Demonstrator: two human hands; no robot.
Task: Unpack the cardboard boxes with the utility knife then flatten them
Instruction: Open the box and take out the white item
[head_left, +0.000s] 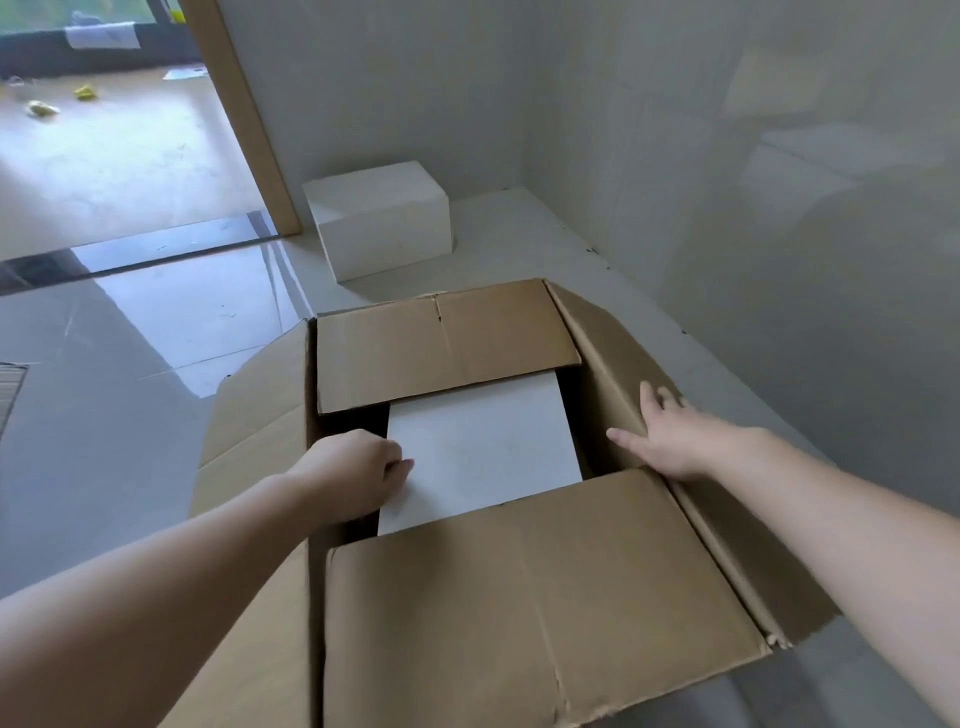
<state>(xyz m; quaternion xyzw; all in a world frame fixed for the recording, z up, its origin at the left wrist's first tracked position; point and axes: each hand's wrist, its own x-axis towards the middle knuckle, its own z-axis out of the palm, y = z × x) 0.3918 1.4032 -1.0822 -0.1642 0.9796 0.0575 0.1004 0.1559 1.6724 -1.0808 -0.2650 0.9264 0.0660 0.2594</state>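
inside cardboard box (519, 597), left hand (353, 475) on white block (483, 441)

Soft daylight came from the window (72, 21) at upper left and threw pale glare across the glossy floor (171, 306). The wall (779, 156) showed faint reflections, perhaps of boxes. Shadows were weak and diffuse. Straight edges bowed near the frame's borders, and the picture was slightly soft throughout.
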